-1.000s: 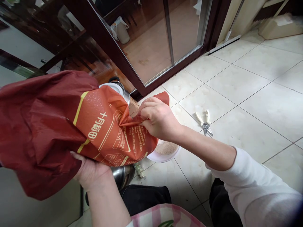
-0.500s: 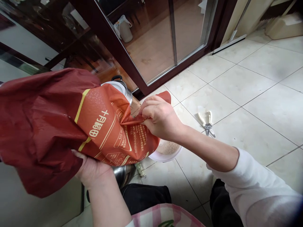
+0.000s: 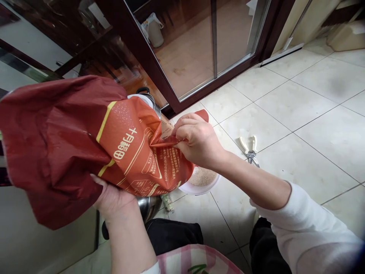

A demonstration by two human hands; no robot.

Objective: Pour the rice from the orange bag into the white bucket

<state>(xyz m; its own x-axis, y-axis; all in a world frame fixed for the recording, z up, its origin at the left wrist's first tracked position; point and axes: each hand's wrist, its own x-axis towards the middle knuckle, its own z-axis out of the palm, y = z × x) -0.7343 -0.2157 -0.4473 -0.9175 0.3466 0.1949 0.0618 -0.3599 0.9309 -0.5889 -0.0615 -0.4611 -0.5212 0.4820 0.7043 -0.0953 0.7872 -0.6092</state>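
A large red and orange rice bag (image 3: 128, 146) with white and yellow print lies tilted across the left half of the head view, its open end toward the right. My left hand (image 3: 114, 199) supports it from below, thumb on the side and the other fingers hidden beneath. My right hand (image 3: 196, 139) is closed on a pinched fold of the bag near its mouth. Under that mouth stands a pale bowl (image 3: 196, 189) on the floor, holding light brown grains (image 3: 203, 177). The bag covers the bowl's left part.
Pruning shears (image 3: 251, 150) with cream handles lie on the tiled floor (image 3: 316, 121) to the right. A steel pot (image 3: 148, 207) and a small clear packet (image 3: 167, 203) sit below the bag. Behind it are a cardboard box (image 3: 167, 125), another metal vessel (image 3: 149, 99) and a dark-framed glass door (image 3: 188, 97).
The view has shifted slightly. Both hands keep their hold on the bag, which shows slightly further right and higher at its lower edge. The grains in the bowl look much the same.
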